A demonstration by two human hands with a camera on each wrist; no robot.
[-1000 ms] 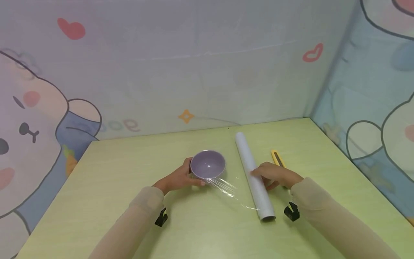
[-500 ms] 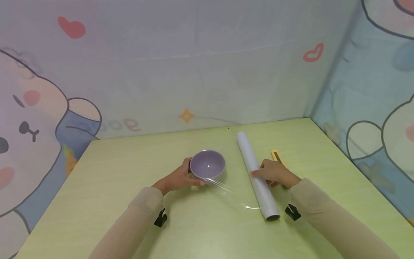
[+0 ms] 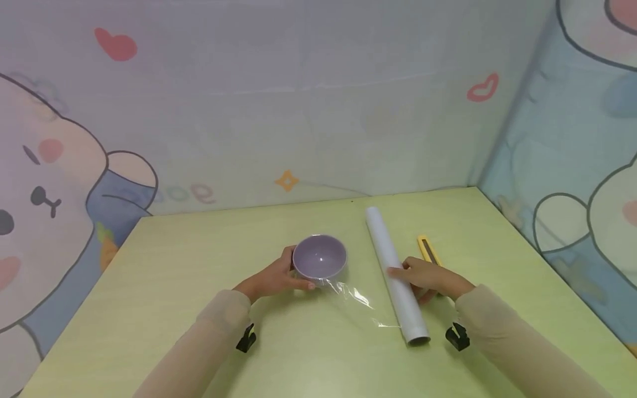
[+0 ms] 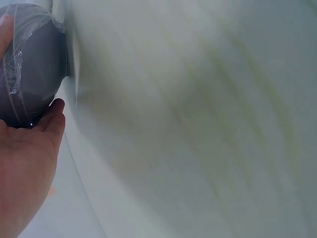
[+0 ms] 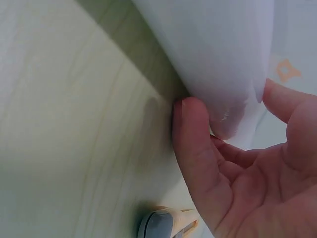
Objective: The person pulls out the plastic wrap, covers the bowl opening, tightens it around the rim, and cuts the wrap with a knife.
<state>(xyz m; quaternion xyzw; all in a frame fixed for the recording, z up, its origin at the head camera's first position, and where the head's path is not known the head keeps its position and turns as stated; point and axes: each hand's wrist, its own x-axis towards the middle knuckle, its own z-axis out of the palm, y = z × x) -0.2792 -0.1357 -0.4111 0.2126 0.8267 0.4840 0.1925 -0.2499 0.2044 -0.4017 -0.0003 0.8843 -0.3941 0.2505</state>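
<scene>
My left hand (image 3: 273, 281) holds a purple bowl (image 3: 320, 257) by its left side, thumb at the front and fingers behind. Clear plastic film clings to the outside of the bowl (image 4: 42, 64) in the left wrist view. From the bowl, a strip of cling film (image 3: 355, 296) stretches right to a white roll of cling film (image 3: 384, 243) lying lengthwise on the table. On the right side of that roll, my right hand (image 3: 435, 276) grips it near its middle. The right wrist view has thumb and fingers on either side of the roll (image 5: 218, 49).
A yellow utility knife (image 3: 427, 249) lies right of the roll, partly hidden by the right hand. The pale yellow-green table (image 3: 199, 243) meets a cartoon-printed cloth (image 3: 378, 127) at its back and right edges.
The roll has shifted slightly right, with its near end turned a little outward. The film strip's creases and shine have changed. The left hand and bowl stay nearly in place.
</scene>
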